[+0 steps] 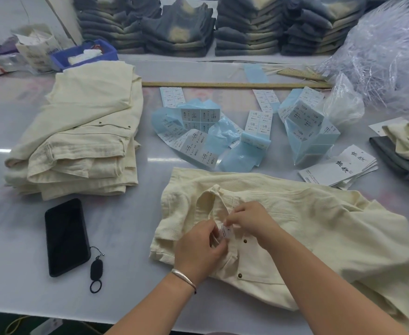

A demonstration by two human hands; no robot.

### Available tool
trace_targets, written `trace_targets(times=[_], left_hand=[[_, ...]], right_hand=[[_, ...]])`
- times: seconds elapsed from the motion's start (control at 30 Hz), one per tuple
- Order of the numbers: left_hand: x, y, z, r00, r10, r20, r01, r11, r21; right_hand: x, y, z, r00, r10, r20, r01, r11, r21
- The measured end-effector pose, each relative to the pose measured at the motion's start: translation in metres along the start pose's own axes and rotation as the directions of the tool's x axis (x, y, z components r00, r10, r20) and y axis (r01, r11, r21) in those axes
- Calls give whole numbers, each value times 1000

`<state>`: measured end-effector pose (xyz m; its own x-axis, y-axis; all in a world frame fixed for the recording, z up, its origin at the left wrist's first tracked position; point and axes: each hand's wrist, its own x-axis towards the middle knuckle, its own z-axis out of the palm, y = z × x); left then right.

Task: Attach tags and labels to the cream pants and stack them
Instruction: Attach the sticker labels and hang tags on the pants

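A pair of cream pants [307, 221] lies spread on the table in front of me, waistband to the left. My left hand [198, 247] and my right hand [249, 221] meet at the waistband, both pinching a small white label [225, 232] against the fabric. A stack of folded cream pants [85, 136] sits at the left. Strips of white stickers on blue backing [198, 139] lie scattered mid-table. White hang tags [341, 168] are piled at the right.
A black phone [65, 238] with a strap lies left of the pants. A long wooden ruler [235, 84] crosses the table behind the stickers. Grey folded garments [179, 27] are stacked at the back, clear plastic bags [387, 52] at the far right, a blue bin [85, 54] at back left.
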<state>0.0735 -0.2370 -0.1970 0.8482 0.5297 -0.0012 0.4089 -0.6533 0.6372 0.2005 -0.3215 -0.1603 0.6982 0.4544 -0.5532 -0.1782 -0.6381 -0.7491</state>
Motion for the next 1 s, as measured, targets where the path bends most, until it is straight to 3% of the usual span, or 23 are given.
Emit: trace_targets(times=[0.23,0.33,0.47,0.6,0.73,0.83,1.0], left_hand=[[-4,-6,-9,988,132,-83,-123,988,96],[-2,-5,-16,979,201,-35,-193,969,151],[1,5,-24,929,365,-58,-354,925,141],[3,13,-31,868,479,-132,-469,877,99],[6,26,-38,814,539,-217,-543,838,48],[10,40,-40,799,547,-250,-569,822,-16],[13,64,-35,796,542,-269,-573,818,-45]], right_hand=[[-12,6,-16,999,40,11,-40,999,9],[-19,13,-20,995,91,41,-96,981,170],[-33,33,-22,980,149,133,-193,880,433],[-50,45,-22,988,43,150,-122,813,570],[-67,33,-30,967,-199,161,52,768,638],[-73,22,-44,932,-324,159,137,724,676],[-75,22,-71,905,-401,143,212,715,666]])
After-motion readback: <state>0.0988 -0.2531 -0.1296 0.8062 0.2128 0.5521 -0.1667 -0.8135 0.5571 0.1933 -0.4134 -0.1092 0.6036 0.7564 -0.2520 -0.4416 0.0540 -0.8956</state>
